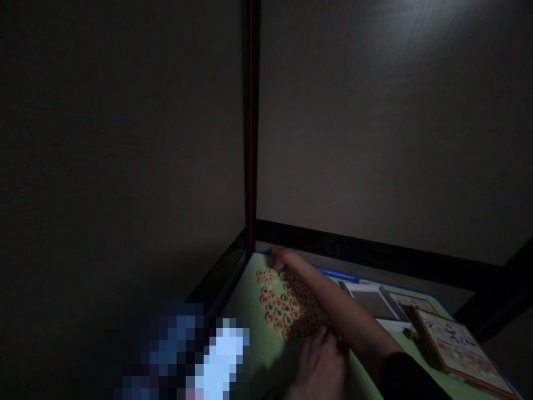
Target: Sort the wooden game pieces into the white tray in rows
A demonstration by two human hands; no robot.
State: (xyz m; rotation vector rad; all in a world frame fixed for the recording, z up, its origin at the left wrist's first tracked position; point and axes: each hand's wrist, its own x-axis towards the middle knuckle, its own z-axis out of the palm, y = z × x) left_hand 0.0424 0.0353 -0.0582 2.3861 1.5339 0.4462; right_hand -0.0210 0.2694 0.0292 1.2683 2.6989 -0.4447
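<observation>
"On this green surface, how's either grip?"
"Can't tell. The left hand curls at the near edge of the round pieces, the right hand at the far edge."
"Handling tip?"
"Light touch, so none scatter."

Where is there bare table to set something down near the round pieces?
Bare green tabletop shows left of the round pieces, out to the table edge, and on their near side, beside the left hand. It's crowded under the right forearm, with pieces, and right of it, with the white-framed tray and lettered panel.
</observation>
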